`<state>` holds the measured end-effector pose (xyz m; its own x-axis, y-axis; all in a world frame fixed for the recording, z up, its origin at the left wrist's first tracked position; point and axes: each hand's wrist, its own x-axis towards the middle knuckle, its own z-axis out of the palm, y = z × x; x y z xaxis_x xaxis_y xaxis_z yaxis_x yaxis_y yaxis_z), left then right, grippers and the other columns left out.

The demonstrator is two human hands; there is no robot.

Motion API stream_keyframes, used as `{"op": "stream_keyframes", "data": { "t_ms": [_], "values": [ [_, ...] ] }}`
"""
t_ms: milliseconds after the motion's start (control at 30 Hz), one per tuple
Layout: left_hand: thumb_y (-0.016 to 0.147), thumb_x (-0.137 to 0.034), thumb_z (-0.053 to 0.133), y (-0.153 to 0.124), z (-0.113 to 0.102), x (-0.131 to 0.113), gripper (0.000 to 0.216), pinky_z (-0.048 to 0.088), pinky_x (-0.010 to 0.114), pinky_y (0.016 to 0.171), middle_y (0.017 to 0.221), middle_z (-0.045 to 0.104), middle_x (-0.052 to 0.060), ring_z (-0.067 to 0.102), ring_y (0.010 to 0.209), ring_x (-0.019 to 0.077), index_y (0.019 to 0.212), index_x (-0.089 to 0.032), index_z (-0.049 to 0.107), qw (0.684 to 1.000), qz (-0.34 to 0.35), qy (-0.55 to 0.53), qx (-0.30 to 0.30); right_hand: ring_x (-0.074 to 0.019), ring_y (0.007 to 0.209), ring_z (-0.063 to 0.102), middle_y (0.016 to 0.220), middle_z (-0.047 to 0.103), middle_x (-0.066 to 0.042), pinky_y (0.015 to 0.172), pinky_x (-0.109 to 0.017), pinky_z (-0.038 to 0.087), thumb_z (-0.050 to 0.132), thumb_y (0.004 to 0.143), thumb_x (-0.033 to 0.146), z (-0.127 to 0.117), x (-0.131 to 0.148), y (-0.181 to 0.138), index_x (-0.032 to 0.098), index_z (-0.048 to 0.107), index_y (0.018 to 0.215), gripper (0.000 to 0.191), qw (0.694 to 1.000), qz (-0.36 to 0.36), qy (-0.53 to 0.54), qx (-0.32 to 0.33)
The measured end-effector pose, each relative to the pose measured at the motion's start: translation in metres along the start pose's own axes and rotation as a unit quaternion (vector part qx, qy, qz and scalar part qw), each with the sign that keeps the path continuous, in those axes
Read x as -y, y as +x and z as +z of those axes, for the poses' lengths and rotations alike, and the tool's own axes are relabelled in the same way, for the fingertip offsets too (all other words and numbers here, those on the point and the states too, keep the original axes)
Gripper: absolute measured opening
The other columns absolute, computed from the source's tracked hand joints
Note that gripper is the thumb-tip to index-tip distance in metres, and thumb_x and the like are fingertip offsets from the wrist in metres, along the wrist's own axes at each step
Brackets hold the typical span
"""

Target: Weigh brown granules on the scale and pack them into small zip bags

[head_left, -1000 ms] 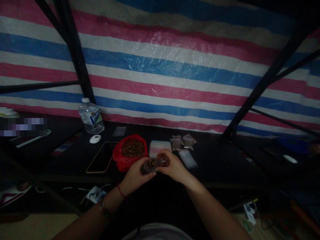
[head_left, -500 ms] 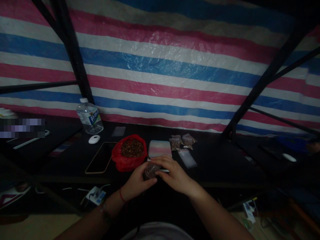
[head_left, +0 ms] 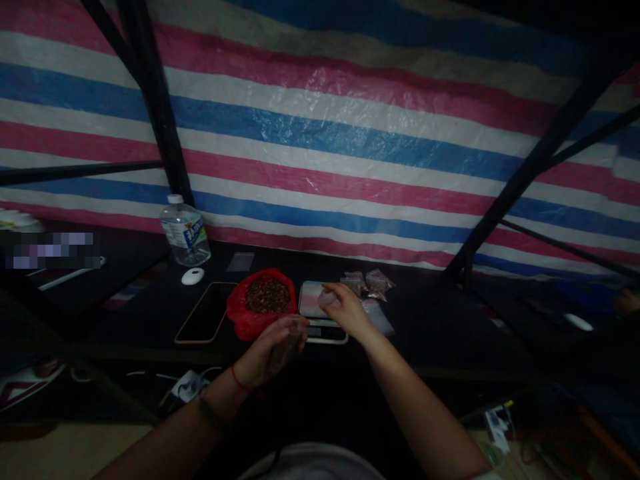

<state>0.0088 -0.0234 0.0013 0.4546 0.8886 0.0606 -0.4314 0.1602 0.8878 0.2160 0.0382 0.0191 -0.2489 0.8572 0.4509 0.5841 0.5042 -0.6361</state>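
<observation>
My left hand (head_left: pixel 270 348) is wrapped round a clear plastic container (head_left: pixel 286 343) that looks dark, in front of the red bag; the fingers hide much of it. My right hand (head_left: pixel 347 310) pinches a small clear round piece (head_left: pixel 327 299), possibly a lid, above the plate of a kitchen scale (head_left: pixel 311 308). The scale's display is partly visible below that hand. Left of the scale, an open red plastic bag (head_left: pixel 240 316) holds brown, grain-like bits (head_left: pixel 267 294). Small zip bags with brown contents (head_left: pixel 376 285) lie beyond my right hand, and flat clear zip bags (head_left: pixel 379 316) lie beside it.
A phone (head_left: pixel 204 313) lies left of the red bag, with a white mouse-like object (head_left: pixel 193 276) and a large clear bottle (head_left: pixel 186 233) behind. Another flat zip bag (head_left: pixel 241 261) lies near the striped sheet (head_left: pixel 320 180). Dark frame posts (head_left: pixel 160 113) rise on both sides.
My hands, together around the container before, are now apart. The right has moved up over the scale with the clear round piece; the left keeps the container, lower left. The scale's display has come into view.
</observation>
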Motion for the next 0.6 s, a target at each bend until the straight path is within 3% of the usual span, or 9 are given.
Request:
{"op": "stream_keyframes", "data": {
  "t_ms": [100,200,300,400,500,600],
  "values": [
    [0.072,-0.059,0.050,-0.003,0.000,-0.005,0.050,0.040,0.031,0.063,0.074,0.054,0.004,0.050,0.064,0.0147,0.095,-0.016,0.061,0.992,-0.042,-0.111,0.037,-0.0240,0.105,0.056,0.104,0.064,-0.011,0.098,-0.042,0.039,0.065,0.070,0.016,0.013,-0.031,0.020,0.013,0.061,0.114,0.045,0.994,0.044,-0.096,0.040],
    [0.071,-0.060,0.047,-0.004,-0.002,-0.006,0.052,0.038,0.030,0.060,0.070,0.052,0.003,0.049,0.060,0.0140,0.093,-0.015,0.061,0.986,-0.063,-0.135,0.076,-0.0300,0.123,0.043,0.125,0.055,-0.016,0.105,-0.049,0.029,0.069,0.069,0.022,0.016,-0.035,0.021,0.013,0.054,0.125,0.059,0.989,0.043,-0.136,0.028],
    [0.069,-0.059,0.050,-0.002,-0.005,-0.004,0.054,0.038,0.030,0.061,0.072,0.054,0.004,0.050,0.061,0.0146,0.097,-0.014,0.061,0.982,-0.083,-0.129,0.108,-0.0277,0.134,0.030,0.141,0.040,-0.015,0.110,-0.051,0.021,0.064,0.078,0.029,0.008,-0.009,0.005,0.018,0.049,0.130,0.055,0.997,-0.005,-0.077,-0.013],
    [0.068,-0.061,0.049,0.000,-0.009,0.003,0.057,0.039,0.030,0.061,0.073,0.057,0.005,0.052,0.060,0.0154,0.098,-0.013,0.061,0.980,-0.098,-0.116,0.128,-0.0204,0.131,0.037,0.140,0.042,-0.010,0.108,-0.043,0.029,0.054,0.087,0.029,-0.004,0.031,-0.017,0.024,0.056,0.122,0.035,0.992,-0.064,0.060,0.089],
    [0.068,-0.065,0.048,-0.002,-0.009,0.010,0.056,0.041,0.030,0.060,0.071,0.061,0.005,0.056,0.061,0.0168,0.091,-0.015,0.061,0.977,-0.139,-0.098,0.128,-0.0200,0.126,0.043,0.136,0.046,-0.007,0.105,-0.038,0.034,0.061,0.083,0.028,-0.012,0.062,-0.033,0.023,0.066,0.100,0.018,0.974,-0.071,0.116,0.183],
    [0.070,-0.067,0.050,-0.003,-0.007,0.013,0.057,0.045,0.032,0.067,0.079,0.066,0.007,0.061,0.070,0.0192,0.091,-0.015,0.061,0.977,-0.144,-0.076,0.138,-0.0191,0.115,0.053,0.125,0.055,-0.007,0.099,-0.035,0.040,0.062,0.081,0.024,-0.012,0.069,-0.038,0.020,0.068,0.081,0.007,0.975,-0.043,0.136,0.171]
  ]
}}
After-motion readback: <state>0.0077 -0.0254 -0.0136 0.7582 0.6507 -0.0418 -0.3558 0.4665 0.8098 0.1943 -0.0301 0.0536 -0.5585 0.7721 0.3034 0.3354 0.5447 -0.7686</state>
